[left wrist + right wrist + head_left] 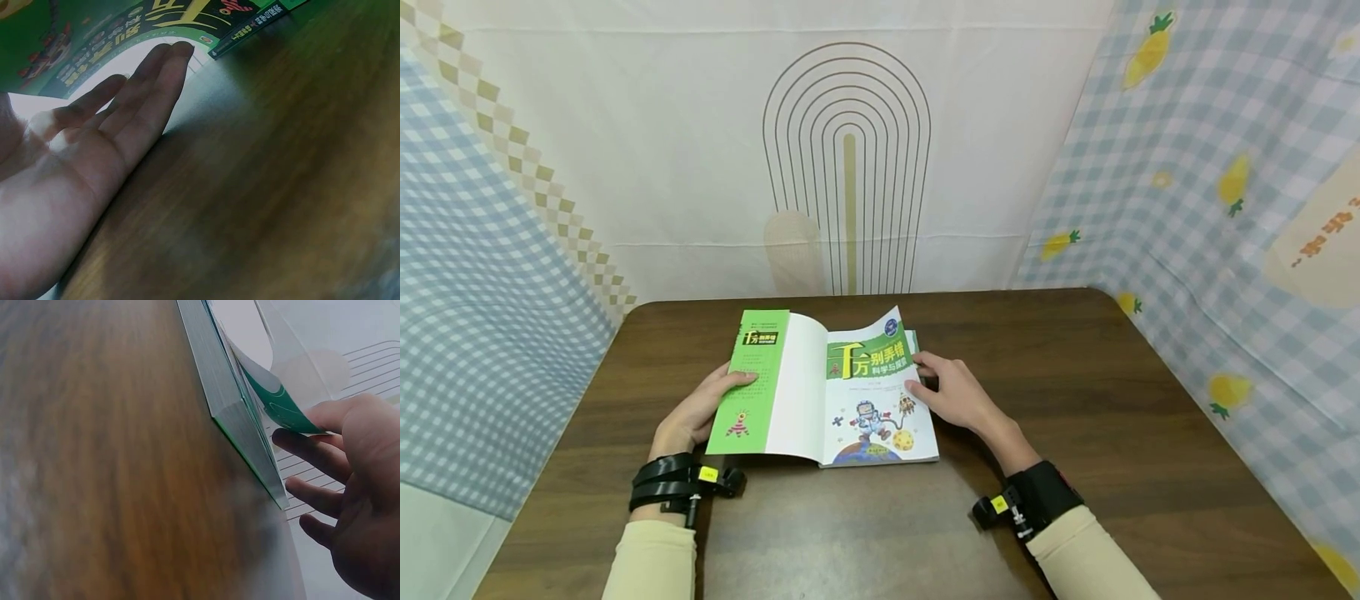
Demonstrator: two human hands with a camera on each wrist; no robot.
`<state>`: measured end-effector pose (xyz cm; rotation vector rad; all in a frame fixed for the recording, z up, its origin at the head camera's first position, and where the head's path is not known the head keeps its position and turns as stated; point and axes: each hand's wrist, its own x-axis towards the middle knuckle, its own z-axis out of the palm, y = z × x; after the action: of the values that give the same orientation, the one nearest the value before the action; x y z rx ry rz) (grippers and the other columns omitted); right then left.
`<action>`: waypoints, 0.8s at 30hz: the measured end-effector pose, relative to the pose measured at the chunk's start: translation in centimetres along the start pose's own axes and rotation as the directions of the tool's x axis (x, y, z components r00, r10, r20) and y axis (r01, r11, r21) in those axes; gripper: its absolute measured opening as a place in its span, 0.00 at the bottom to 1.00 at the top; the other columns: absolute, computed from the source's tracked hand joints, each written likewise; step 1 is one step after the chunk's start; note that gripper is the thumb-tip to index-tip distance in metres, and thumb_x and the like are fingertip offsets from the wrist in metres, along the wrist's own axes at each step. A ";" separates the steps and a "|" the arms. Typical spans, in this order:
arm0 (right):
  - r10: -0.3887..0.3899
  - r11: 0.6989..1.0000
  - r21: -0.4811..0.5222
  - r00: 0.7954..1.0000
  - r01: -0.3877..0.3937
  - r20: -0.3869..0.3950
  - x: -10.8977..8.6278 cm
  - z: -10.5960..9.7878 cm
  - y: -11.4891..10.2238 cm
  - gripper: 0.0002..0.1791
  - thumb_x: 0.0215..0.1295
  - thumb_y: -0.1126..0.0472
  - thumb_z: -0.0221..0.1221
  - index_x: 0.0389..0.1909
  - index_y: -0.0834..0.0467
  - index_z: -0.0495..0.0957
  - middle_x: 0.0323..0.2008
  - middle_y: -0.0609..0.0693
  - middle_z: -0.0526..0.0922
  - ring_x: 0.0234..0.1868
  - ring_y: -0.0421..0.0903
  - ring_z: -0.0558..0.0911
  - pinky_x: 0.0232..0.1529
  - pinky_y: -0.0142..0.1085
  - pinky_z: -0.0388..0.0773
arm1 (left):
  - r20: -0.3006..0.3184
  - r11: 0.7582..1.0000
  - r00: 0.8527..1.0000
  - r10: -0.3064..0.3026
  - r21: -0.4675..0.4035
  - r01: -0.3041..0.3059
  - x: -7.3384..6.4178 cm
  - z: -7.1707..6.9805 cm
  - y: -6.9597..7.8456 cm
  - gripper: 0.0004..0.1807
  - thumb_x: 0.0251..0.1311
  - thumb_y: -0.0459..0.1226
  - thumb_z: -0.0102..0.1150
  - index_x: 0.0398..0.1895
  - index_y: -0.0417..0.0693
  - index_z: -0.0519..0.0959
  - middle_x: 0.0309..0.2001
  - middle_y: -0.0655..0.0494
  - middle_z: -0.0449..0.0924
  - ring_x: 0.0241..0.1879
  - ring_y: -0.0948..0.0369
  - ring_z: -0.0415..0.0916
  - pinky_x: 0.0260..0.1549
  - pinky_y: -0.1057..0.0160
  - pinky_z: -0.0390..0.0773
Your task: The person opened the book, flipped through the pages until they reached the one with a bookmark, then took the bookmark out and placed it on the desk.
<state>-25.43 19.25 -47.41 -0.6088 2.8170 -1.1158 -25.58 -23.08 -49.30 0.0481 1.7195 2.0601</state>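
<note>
A paperback book (880,425) lies opened at its front on the brown table. Its title page shows a cartoon astronaut and green banner. To the left, the white inside of the cover ends in a green flap (752,408). My left hand (696,408) holds the cover's outer edge, thumb on the flap and fingers beneath; the left wrist view shows those fingers (147,94) fairly straight under the cover. My right hand (958,396) pinches the title page's right edge between thumb and index finger. That page (281,406) bends up off the pages below, the other fingers spread beside the book.
The dark wooden table (1045,358) extends around the book on all sides. Behind it hangs a white cloth (685,167) with an arch pattern. Checked cloths (1210,275) hang along both sides. Each wrist wears a black strap with a small camera (730,482).
</note>
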 end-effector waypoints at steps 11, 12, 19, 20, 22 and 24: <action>-0.014 1.000 0.016 1.000 0.014 0.002 0.1 -0.1 -0.3 0.31 0.77 0.53 0.64 0.74 0.62 0.71 0.65 0.63 0.81 0.65 0.57 0.82 0.65 0.55 0.79 | 0.003 1.000 1.000 0.007 0.018 -0.007 -0.1 -0.1 0.0 0.30 0.81 0.41 0.51 0.80 0.50 0.56 0.43 0.53 0.90 0.38 0.58 0.90 0.35 0.57 0.90; -0.015 1.000 0.015 1.000 0.014 0.004 0.1 -0.1 -0.3 0.31 0.77 0.53 0.64 0.74 0.62 0.71 0.65 0.63 0.81 0.65 0.57 0.82 0.65 0.54 0.79 | 0.002 1.000 1.000 0.006 0.016 -0.006 -0.1 -0.1 0.0 0.29 0.81 0.41 0.51 0.79 0.50 0.57 0.43 0.53 0.90 0.38 0.58 0.90 0.35 0.57 0.90; -0.005 1.000 0.021 1.000 0.005 0.015 0.1 -0.3 -0.7 0.32 0.77 0.52 0.64 0.75 0.62 0.70 0.67 0.62 0.80 0.66 0.57 0.81 0.66 0.54 0.78 | 0.009 1.000 1.000 0.000 0.013 0.000 -0.1 -0.2 0.0 0.29 0.81 0.41 0.51 0.79 0.50 0.57 0.43 0.53 0.90 0.38 0.57 0.90 0.35 0.57 0.90; -0.007 1.000 0.026 1.000 0.007 0.015 0.0 -0.3 -0.7 0.32 0.77 0.52 0.64 0.75 0.61 0.70 0.67 0.62 0.80 0.66 0.57 0.81 0.66 0.55 0.78 | 0.009 1.000 1.000 0.000 0.013 0.000 0.0 -0.2 0.0 0.29 0.81 0.41 0.51 0.79 0.50 0.57 0.43 0.53 0.90 0.38 0.57 0.90 0.35 0.57 0.90; -0.014 0.999 0.036 1.000 0.014 0.015 0.0 -0.3 -0.8 0.32 0.77 0.52 0.63 0.76 0.60 0.70 0.67 0.61 0.80 0.67 0.56 0.81 0.66 0.54 0.78 | 0.008 1.000 1.000 0.002 0.015 -0.002 0.0 -0.2 0.1 0.29 0.81 0.41 0.51 0.79 0.49 0.56 0.43 0.53 0.90 0.39 0.57 0.90 0.35 0.57 0.90; -0.024 0.999 0.043 1.000 0.023 0.016 0.0 -0.3 -0.9 0.32 0.78 0.52 0.63 0.76 0.60 0.70 0.66 0.60 0.81 0.67 0.56 0.81 0.66 0.54 0.78 | 0.006 1.000 1.000 0.001 0.016 -0.002 0.1 -0.2 0.1 0.30 0.81 0.41 0.52 0.79 0.48 0.56 0.43 0.53 0.90 0.39 0.57 0.90 0.36 0.57 0.90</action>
<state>-25.19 18.86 -46.61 -0.6461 2.7714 -1.1668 -25.75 -23.20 -49.28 0.0604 1.7329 2.0455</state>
